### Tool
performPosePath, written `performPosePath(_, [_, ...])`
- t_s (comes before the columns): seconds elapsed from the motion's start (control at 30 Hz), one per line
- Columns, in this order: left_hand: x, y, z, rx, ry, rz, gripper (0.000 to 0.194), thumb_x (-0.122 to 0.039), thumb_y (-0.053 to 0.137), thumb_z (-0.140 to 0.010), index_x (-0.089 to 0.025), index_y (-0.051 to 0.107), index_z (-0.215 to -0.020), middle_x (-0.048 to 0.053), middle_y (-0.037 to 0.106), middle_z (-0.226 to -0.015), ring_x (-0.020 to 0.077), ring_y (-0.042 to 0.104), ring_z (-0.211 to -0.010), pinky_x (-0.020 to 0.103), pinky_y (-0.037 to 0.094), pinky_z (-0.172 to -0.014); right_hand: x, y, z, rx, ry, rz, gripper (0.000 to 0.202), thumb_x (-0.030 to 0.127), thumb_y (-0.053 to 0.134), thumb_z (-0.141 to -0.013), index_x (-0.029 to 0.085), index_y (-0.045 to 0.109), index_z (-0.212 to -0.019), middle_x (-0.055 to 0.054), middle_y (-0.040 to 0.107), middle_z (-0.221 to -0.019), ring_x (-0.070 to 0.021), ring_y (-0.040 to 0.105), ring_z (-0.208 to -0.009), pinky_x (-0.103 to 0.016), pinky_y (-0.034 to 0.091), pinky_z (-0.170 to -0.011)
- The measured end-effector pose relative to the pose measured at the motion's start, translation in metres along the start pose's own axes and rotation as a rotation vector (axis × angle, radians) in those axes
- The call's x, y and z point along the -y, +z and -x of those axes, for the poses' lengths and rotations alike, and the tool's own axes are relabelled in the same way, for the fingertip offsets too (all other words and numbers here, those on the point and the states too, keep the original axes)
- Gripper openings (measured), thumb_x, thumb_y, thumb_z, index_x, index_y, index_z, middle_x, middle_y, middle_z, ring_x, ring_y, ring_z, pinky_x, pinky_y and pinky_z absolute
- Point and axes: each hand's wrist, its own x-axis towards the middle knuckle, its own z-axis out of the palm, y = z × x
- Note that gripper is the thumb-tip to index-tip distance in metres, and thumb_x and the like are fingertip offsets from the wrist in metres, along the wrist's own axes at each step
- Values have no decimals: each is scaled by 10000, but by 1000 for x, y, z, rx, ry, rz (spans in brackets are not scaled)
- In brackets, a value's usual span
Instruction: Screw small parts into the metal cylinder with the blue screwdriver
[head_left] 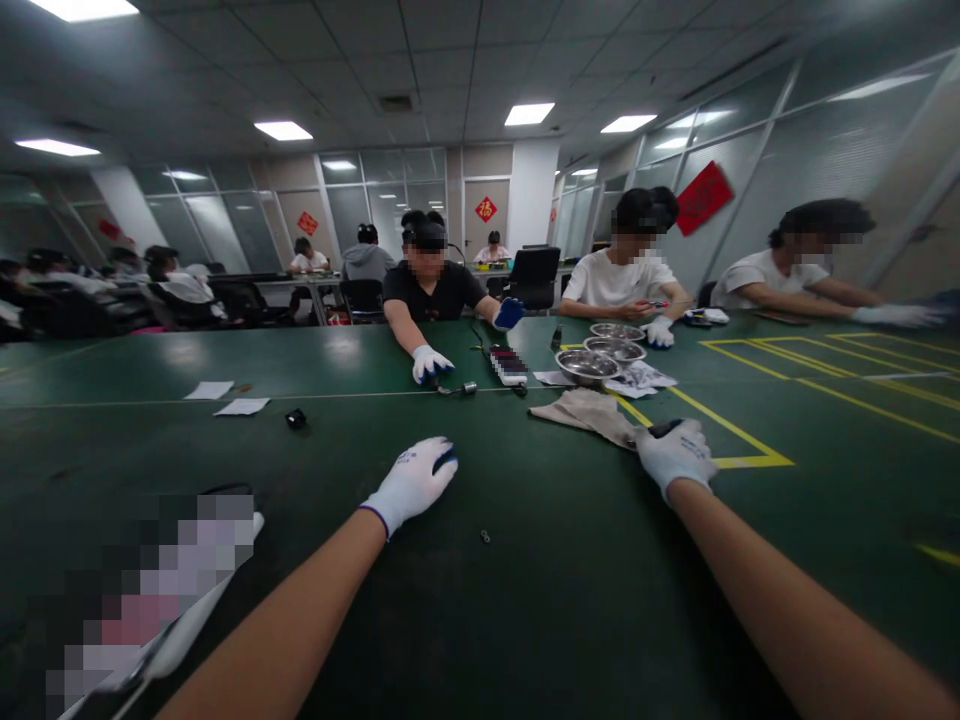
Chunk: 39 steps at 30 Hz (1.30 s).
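Observation:
My left hand, in a white glove with a blue palm, rests low over the green table. Its fingers are loosely bent and a little apart, with nothing seen in them. My right hand, gloved the same way, is closed on the end of a crumpled beige cloth. A dark patch shows by its fingers; I cannot tell whether it is another object. Between my forearms lie tiny metal rings, perhaps nuts. A small black part sits to the left of my left hand.
Steel bowls stand beyond the cloth, beside printed papers. White paper slips lie at left, near a long blurred-out object. Across the table a co-worker reaches toward a small metal cylinder. Yellow tape marks the right side.

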Motion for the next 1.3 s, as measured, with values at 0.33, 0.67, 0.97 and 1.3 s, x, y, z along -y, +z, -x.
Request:
performPosePath(0.33, [-35, 6, 53, 104, 179, 186, 562, -488, 521, -968, -176, 632, -1422, 141, 560, -1544, 289, 492, -1460, 433, 323, -1257, 18, -19, 47, -69, 28, -153, 579, 353, 588, -788, 119, 463, -1303, -215, 544, -1224, -386, 534, -1187, -497, 463, -1008])
performPosePath(0.67, [-51, 13, 77, 182, 207, 210, 630, -499, 567, -950, -196, 559, -1503, 155, 458, -1619, 359, 381, -1525, 546, 267, -1273, 41, -17, 120, 1, -52, -283, 505, 390, 599, -768, 148, 584, -1211, -168, 563, -1115, -371, 570, -1087, -479, 474, -972])
performPosePath(0.97, [-57, 8, 89, 142, 249, 387, 569, -373, 724, -831, -256, 668, -1385, 107, 596, -1514, 323, 522, -1424, 489, 337, -1253, 76, 3, 186, 97, -154, -515, 398, 427, 615, -771, 188, 674, -1084, -134, 610, -1057, -319, 623, -961, -465, 519, -932])
performPosePath(1.3, [-31, 13, 66, -63, -32, 1005, 534, -342, 709, -860, -190, 658, -1370, 132, 649, -1450, 317, 581, -1376, 507, 400, -1222, 106, -4, 209, 316, -85, -686, 324, 499, 645, -725, 229, 611, -902, -76, 722, -803, -291, 699, -787, -404, 562, -745])
